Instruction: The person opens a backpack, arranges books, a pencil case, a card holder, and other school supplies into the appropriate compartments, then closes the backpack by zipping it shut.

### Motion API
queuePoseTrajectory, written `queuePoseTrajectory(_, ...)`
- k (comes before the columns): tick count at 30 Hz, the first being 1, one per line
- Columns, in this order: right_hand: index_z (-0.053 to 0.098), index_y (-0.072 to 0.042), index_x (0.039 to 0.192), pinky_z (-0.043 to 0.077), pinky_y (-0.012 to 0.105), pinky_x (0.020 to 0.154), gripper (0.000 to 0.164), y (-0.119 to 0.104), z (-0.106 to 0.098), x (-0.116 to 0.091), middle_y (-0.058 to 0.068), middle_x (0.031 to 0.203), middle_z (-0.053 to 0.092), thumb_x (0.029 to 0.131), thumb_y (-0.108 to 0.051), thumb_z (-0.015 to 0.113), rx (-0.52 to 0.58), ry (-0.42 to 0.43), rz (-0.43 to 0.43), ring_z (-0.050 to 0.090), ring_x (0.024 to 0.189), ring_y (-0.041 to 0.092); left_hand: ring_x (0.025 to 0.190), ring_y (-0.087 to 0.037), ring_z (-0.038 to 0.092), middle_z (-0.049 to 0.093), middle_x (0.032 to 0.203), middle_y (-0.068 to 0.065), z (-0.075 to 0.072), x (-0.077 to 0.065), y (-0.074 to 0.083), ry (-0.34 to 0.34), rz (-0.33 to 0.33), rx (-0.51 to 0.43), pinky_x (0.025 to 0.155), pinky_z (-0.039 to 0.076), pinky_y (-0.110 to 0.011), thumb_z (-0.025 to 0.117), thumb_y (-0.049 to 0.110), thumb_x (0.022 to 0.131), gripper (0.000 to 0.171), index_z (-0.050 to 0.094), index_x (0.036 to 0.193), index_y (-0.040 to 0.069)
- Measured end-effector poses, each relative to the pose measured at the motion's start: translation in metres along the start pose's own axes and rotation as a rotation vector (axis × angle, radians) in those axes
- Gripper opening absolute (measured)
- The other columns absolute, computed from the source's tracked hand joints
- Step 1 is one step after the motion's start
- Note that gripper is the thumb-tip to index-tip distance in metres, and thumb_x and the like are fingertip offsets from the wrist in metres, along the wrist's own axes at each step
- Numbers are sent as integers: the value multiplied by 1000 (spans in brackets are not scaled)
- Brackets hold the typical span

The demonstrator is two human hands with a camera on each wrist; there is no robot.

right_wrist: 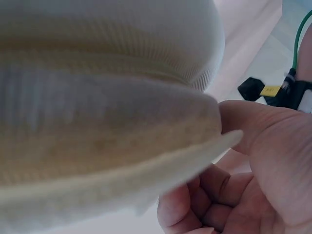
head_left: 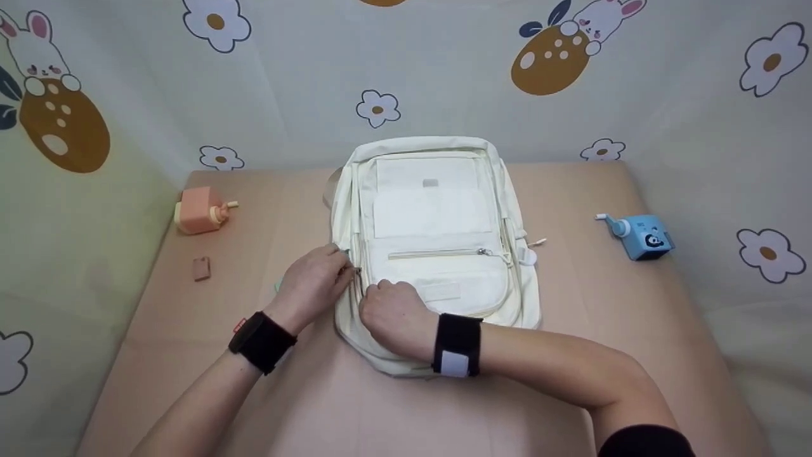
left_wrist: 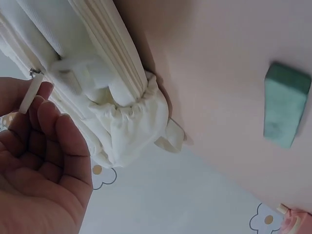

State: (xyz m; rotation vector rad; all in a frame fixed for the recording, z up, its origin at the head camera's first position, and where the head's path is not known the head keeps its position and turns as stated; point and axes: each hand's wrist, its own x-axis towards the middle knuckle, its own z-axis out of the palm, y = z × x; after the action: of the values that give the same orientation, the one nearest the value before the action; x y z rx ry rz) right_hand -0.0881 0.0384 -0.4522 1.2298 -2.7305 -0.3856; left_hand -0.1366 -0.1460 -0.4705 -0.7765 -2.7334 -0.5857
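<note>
A cream backpack (head_left: 438,209) lies on the table with its front pocket and short horizontal zipper facing up. At its left side my left hand (head_left: 317,279) pinches a pale zipper pull (left_wrist: 31,92) between thumb and fingers. The metal slider shows just beyond the fingertips in the left wrist view. Lower on the same side, my right hand (head_left: 399,317) grips the edge of the backpack, its fingers curled. Close up in the right wrist view, the bag's fabric edge (right_wrist: 122,165) runs in between the thumb and fingers.
At the left stand a pink hand-crank sharpener (head_left: 202,211) and a small brownish-pink block (head_left: 201,268). A green block (left_wrist: 286,105) lies left of the bag, mostly behind my left hand. A blue hand-crank sharpener (head_left: 646,236) is at the right. Printed curtains (head_left: 304,82) surround the table.
</note>
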Motion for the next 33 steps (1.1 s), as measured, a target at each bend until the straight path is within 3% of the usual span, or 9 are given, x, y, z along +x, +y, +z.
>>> queuePoseTrajectory(6,72,-11,90,45,31,45,9,0,0,-2,2,77,62,90,-18,69,-24,26,-15,57,68,16,74,-26,57,61,85,-6,-1,21,-10,1,-36,32,64,49,-41,71,11,95,11,67,86,7)
queuePoseTrajectory(12,73,-8,94,44,29,45,13,1,-1,-3,3,77,62,93,-20,69,-30,-3,-54,57,67,15,75,-27,58,62,87,-8,2,37,-18,20,-62,35,65,49,-42,70,11,97,12,67,86,5)
queuePoseTrajectory(21,72,-13,86,41,29,44,10,4,4,-8,0,76,60,91,-20,67,25,65,-49,56,66,15,75,-28,58,62,88,-9,7,40,-25,35,-102,15,64,49,-42,70,14,98,12,68,90,4)
queuePoseTrajectory(27,65,-15,80,36,30,47,17,19,7,-32,-1,78,57,87,-29,71,191,109,-77,52,67,18,74,-26,57,61,88,-8,7,37,-25,24,-96,24,63,48,-40,69,16,99,12,70,93,6)
queuePoseTrajectory(33,62,-17,77,35,30,51,17,45,17,-77,-4,76,51,84,-26,74,335,177,-95,49,66,18,73,-26,58,63,87,-7,8,34,-25,53,-71,30,61,48,-40,71,15,97,9,72,94,7)
